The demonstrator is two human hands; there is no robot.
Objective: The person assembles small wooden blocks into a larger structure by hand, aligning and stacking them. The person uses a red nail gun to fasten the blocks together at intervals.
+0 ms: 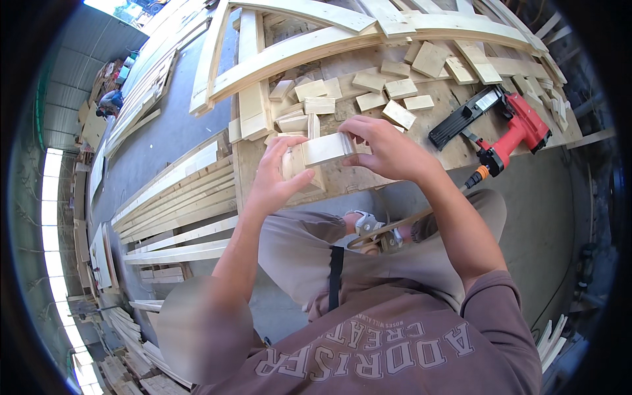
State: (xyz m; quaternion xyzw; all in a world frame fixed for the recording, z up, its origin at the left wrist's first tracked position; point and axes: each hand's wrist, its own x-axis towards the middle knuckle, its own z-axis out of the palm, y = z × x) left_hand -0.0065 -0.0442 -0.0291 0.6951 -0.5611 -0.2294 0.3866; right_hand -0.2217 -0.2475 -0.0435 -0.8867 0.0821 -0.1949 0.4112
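Pale rectangular wooden block (325, 149) is pointing its long axis left-to-right, right end angling slightly forward, at the near edge of the tan plywood table (440, 102); bare left hand (275, 172) and bare right hand (390, 149) are grasping opposite ends.

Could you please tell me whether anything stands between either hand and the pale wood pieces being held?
Nothing visible does: the left hand and right hand touch the pale wood pieces directly, at opposite ends. The red nail gun lies to the right.

Grey floor (197, 78), ribbed wall (82, 56), bright strip (51, 187), perhaps windows
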